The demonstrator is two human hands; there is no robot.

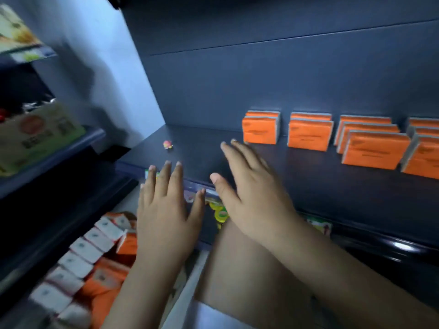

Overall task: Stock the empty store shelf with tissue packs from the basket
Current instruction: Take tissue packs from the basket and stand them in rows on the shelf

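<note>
A flat, matte navy shelf [308, 186] is seen, with a smooth panelled back wall of the same dark colour. Toward its back right, orange tissue packs [308, 136] are stood upright on their edges in four short rows, front to back. Each pack is a slim rectangular block wrapped in glossy orange film with pale grey sides. The rows are set slightly apart from one another.

The left hand [164, 210] is held palm down over the shelf's front lip with its fingers straight and spread, and nothing is gripped. The right hand [249, 193] is held just beside it, further in over the shelf surface, with the fingers extended and close together and the thumb spread out, also holding nothing. Both are motion-blurred, so contact with the shelf cannot be judged.

At lower left, below the shelf, more packs [80, 262] are seen lying in a tight row, white end faces up and orange sides showing; what holds them is too blurred to make out.

A small pink object [168, 144] is seen on the shelf near its left end. Cream and green cartons [35, 136] are stacked on the neighbouring shelf at left. Round yellow items [219, 213] are glimpsed under the front lip between the hands.
</note>
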